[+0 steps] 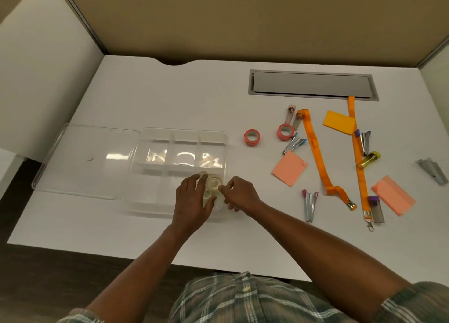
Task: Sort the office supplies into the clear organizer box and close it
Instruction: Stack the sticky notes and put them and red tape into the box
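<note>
- the right hand (239,196) has its fingers curled, and thumb and forefinger meet at the rim of the top clear roll. this reads as a narrow pinch grip, though blur hides the exact contact.
- the left hand (192,198) lies across the same spot with fingers spread and only slightly bent, thumb at the near side. it steadies more than it grasps.
- the tape rolls (213,183) sit in the box's near right compartment, packed together under both hands. i cannot count them.
- to do this step well, i judge the left hand should hold the seated rolls down while the right eases its roll flat into the gap. clear rolls on clear plastic are hard to see, so feel for the divider.
- no roll should stand above the wall, or the lid will not shut later.
- the box (184,131) rests on the bench (170,99) with its lid (85,160) lying open flat on the left. the far row shows glare, and i cannot tell its contents.
- right of the box and well apart, unsorted things lie on the bench: red tapes (252,137), lanyards (315,150), notes (289,168) and staplers (309,204).
- most of the task looks undone. let go gently so the light box does not slide.
</note>
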The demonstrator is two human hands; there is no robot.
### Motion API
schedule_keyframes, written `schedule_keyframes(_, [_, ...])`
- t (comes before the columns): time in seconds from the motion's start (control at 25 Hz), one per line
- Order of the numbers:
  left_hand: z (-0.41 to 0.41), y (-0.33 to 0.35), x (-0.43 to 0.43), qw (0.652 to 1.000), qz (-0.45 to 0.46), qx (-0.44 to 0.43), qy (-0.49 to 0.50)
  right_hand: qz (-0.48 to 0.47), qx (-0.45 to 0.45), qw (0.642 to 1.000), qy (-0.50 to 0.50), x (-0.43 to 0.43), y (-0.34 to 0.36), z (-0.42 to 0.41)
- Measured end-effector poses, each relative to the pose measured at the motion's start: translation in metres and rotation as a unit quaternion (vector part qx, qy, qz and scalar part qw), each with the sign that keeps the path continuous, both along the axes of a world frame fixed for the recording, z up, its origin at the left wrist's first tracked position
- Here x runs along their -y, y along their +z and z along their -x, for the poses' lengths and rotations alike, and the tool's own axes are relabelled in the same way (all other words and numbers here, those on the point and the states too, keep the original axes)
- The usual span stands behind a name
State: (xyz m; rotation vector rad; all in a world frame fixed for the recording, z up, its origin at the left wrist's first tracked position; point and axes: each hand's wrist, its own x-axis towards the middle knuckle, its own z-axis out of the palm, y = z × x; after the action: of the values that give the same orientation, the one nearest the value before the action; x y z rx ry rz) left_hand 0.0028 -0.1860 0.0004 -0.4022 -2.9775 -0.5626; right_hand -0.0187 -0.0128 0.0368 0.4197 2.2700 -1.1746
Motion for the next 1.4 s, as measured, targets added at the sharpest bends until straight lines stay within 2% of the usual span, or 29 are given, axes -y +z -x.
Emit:
schedule_keyframes(0.12, [0.005, 0.009, -0.031, 1.0, -0.012, -0.019, 0.009, -0.076, -0.052, 0.995, -0.023, -0.039, -0.002, -0.002])
schedule_keyframes(0.2, [0.009, 0.015, -0.064, 0.999, -0.03, -0.012, -0.014, -0.11, -0.077, 0.988, -0.072, -0.079, -0.002, -0.003])
schedule_keyframes(0.32, [0.017, 0.019, -0.125, 0.994, -0.063, 0.064, -0.069, -0.13, -0.077, 0.982, -0.112, -0.133, -0.001, -0.009])
schedule_keyframes(0.4, [0.024, 0.017, -0.169, 0.976, -0.118, 0.174, -0.049, -0.112, -0.072, 0.984, -0.116, -0.157, 0.001, -0.016])
schedule_keyframes(0.48, [0.035, 0.015, -0.206, 0.95, -0.155, 0.27, 0.014, -0.072, -0.054, 0.988, -0.127, -0.171, 0.0, -0.021])
schedule_keyframes(0.56, [0.048, 0.008, -0.23, 0.93, -0.166, 0.321, 0.072, -0.026, -0.028, 0.988, -0.15, -0.18, -0.006, -0.02])
schedule_keyframes(0.8, [0.063, 0.001, -0.259, 0.882, -0.223, 0.352, 0.22, 0.066, 0.02, 0.976, -0.206, -0.198, -0.021, -0.01])
schedule_keyframes(0.92, [0.058, 0.004, -0.264, 0.869, -0.266, 0.353, 0.221, 0.09, 0.033, 0.972, -0.215, -0.204, -0.018, -0.012])
schedule_keyframes(1.0, [0.051, 0.01, -0.269, 0.864, -0.296, 0.346, 0.212, 0.082, -0.002, 0.977, -0.196, -0.217, -0.01, -0.017])
schedule_keyframes(1.12, [0.042, 0.025, -0.281, 0.858, -0.336, 0.342, 0.186, -0.003, -0.114, 0.982, -0.15, -0.261, 0.006, -0.027])
schedule_keyframes(1.24, [0.034, 0.039, -0.297, 0.849, -0.363, 0.35, 0.161, -0.138, -0.171, 0.963, -0.154, -0.33, 0.008, -0.041])
schedule_keyframes(1.32, [0.029, 0.045, -0.309, 0.843, -0.367, 0.363, 0.149, -0.227, -0.147, 0.948, -0.167, -0.375, 0.002, -0.054])
schedule_keyframes(1.4, [0.023, 0.048, -0.32, 0.842, -0.365, 0.373, 0.137, -0.326, -0.068, 0.932, -0.141, -0.41, -0.005, -0.068])
